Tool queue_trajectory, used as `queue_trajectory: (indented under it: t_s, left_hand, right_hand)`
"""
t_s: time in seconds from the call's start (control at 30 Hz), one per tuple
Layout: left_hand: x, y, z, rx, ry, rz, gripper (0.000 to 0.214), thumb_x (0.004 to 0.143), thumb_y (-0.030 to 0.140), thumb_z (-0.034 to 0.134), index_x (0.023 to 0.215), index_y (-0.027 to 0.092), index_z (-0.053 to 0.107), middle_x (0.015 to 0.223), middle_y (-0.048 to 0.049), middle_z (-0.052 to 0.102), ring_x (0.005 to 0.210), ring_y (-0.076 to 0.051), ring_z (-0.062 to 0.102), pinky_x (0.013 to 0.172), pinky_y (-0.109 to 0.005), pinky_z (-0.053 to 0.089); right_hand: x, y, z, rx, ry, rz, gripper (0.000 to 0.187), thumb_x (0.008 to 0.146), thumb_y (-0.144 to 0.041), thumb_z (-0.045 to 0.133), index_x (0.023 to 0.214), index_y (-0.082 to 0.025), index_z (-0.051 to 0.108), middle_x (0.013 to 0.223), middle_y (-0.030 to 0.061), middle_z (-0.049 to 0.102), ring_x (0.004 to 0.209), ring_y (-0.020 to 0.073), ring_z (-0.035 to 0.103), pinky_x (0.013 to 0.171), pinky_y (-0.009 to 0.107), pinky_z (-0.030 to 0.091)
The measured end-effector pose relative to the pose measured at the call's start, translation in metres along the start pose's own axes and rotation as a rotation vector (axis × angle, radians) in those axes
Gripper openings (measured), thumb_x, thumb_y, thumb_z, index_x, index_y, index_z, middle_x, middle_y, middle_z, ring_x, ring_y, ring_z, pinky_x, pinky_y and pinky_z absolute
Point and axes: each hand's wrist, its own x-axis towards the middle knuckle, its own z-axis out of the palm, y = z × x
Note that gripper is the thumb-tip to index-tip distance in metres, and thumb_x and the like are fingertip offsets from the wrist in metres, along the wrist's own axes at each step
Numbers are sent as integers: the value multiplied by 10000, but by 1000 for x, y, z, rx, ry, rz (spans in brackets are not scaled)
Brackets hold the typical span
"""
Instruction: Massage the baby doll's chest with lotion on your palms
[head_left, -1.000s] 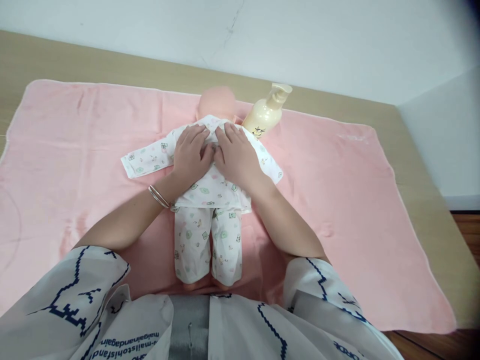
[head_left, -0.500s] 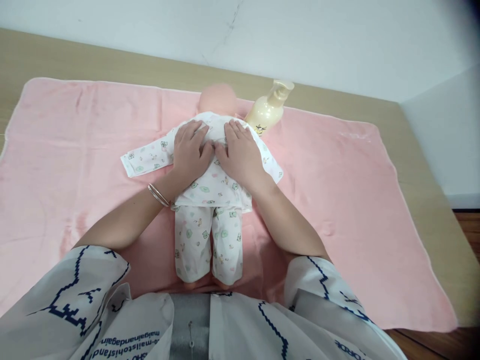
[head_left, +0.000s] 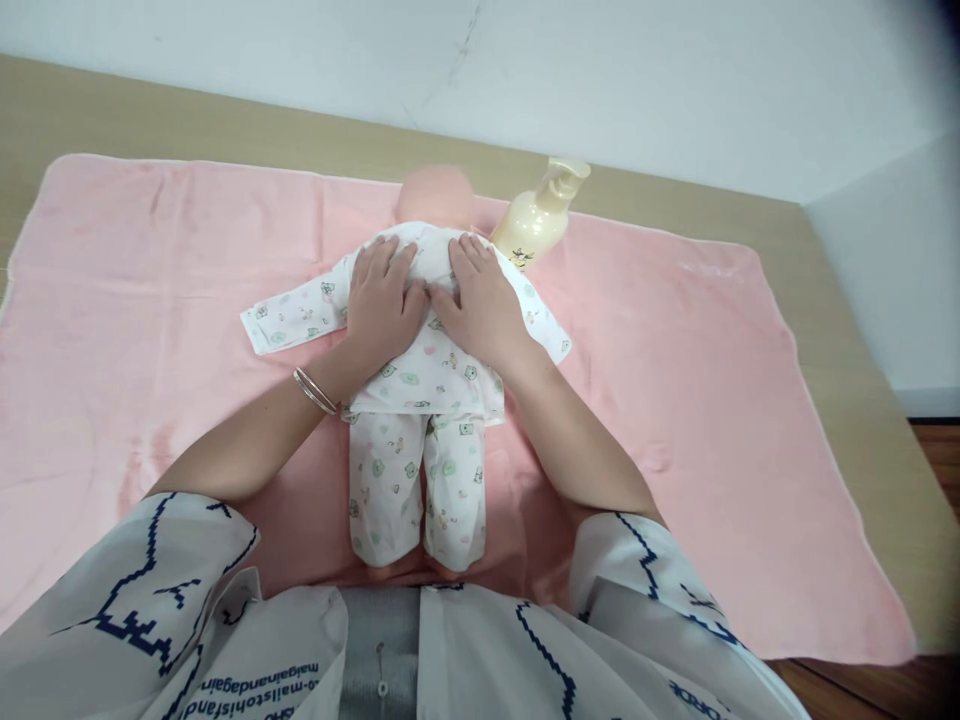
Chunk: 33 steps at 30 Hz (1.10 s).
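A baby doll (head_left: pixel 417 400) in a white printed top and trousers lies lengthwise on a pink blanket (head_left: pixel 675 380), its bare head (head_left: pixel 435 196) pointing away from me. My left hand (head_left: pixel 382 300) rests flat on the left side of the doll's upper torso, fingers stretched out. A thin bangle circles that wrist. My right hand (head_left: pixel 480 305) lies flat beside it on the right side, fingers extended toward the collar. The thumbs of both hands almost touch in the middle.
A cream pump bottle (head_left: pixel 537 218) stands on the blanket just right of the doll's head. The blanket covers a wooden table (head_left: pixel 840 330) set against a white wall. My patterned white sleeves fill the bottom of the view.
Both hands have slid a little further up the doll's torso toward its collar. The doll and bottle stay in place.
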Motion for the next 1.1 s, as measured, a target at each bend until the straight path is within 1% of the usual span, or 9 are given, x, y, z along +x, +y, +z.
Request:
queue_trajectory:
  t_s: [0.07,0.17,0.23,0.3,0.43,0.6,0.7,0.97,1.1]
  left_hand:
    - [-1,2,-2,-11,-3,30,413,982,473,375,1258,238,573,1390,-91,574,1382,-260,457,1213,-517,306]
    - [-2,6,-4,-15,1,68,360,989,428,373,1155,224,619,1296,-87,631,1315,-245,525,1179,-499,360]
    - [-3,9,-6,-7,13,69,323,979,398,399,1101,218,638,1251,-91,652,1271,-246,556,1156,-488,390]
    - [-5,11,-6,15,31,54,296,965,371,423,1078,216,649,1224,-91,665,1232,-248,577,1132,-484,417]
    - [-7,12,-7,62,66,19,299,951,369,443,1103,219,652,1230,-83,661,1226,-257,569,1117,-489,430]
    - [-5,9,-6,18,17,-72,414,937,430,453,1253,203,596,1375,-101,582,1353,-288,467,1194,-498,327]
    - [-2,7,-5,9,-20,-105,466,935,441,455,1317,195,556,1431,-108,538,1391,-289,428,1216,-486,291]
    - [-3,-2,0,16,25,-35,447,942,435,456,1318,212,549,1420,-108,548,1369,-282,458,1194,-493,328]
    - [-4,-3,0,8,70,70,373,966,406,435,1256,220,578,1341,-90,605,1312,-254,514,1160,-483,372]
  right_hand:
    - [-5,-7,-3,-13,6,0,600,951,-368,402,1460,-50,407,1553,174,396,1479,311,310,1229,534,253]
    - [-21,-25,-7,-61,67,13,529,961,-309,368,1406,-47,484,1483,182,493,1431,318,397,1199,545,309]
    - [-30,-35,-9,-103,96,28,514,970,-283,339,1376,-20,511,1447,208,525,1407,333,429,1188,554,319]
    - [-35,-39,-11,-127,90,29,515,975,-276,327,1353,12,525,1426,234,538,1393,346,444,1186,548,320]
    - [-25,-27,-13,-96,52,39,525,979,-330,342,1359,-18,527,1439,214,532,1396,339,441,1185,532,326]
    - [-5,-5,-1,-30,10,31,630,976,-409,333,1472,-23,366,1570,200,354,1494,325,266,1231,555,216]
    - [-1,1,7,-1,14,11,635,981,-435,307,1498,-66,329,1590,168,326,1508,311,228,1244,555,167]
    - [-4,-1,7,-15,10,19,633,981,-429,307,1501,-67,316,1589,179,319,1505,314,228,1242,557,162]
    - [0,2,7,-20,16,-5,610,976,-400,331,1489,-72,338,1587,181,324,1500,317,241,1235,562,174]
